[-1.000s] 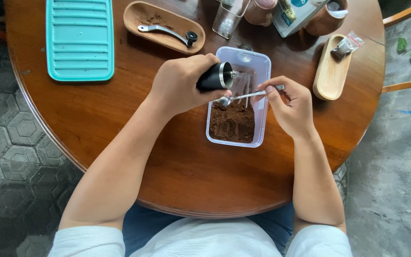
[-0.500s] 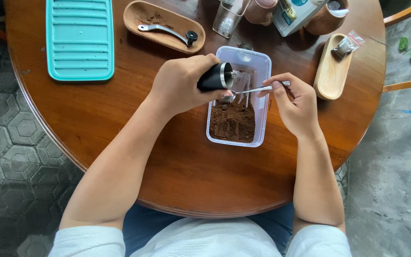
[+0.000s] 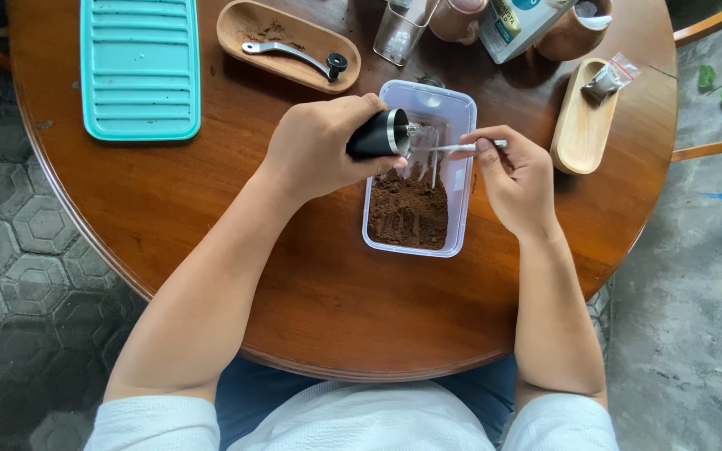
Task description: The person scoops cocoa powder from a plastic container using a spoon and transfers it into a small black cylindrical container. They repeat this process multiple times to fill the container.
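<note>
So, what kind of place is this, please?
Probably a home or café patio, set up for coffee making. A round wooden table stands on hexagonal paving; a clear box holds brown grounds, and the left hand tips a black grinder over it.

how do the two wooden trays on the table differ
The oval wooden tray at the top, left of the hands, lies crosswise and holds a metal crank handle with brown powder traces. The wooden tray at the right lies more lengthwise, looks paler, and holds a small plastic bag. Both are shallow and oblong.
</note>
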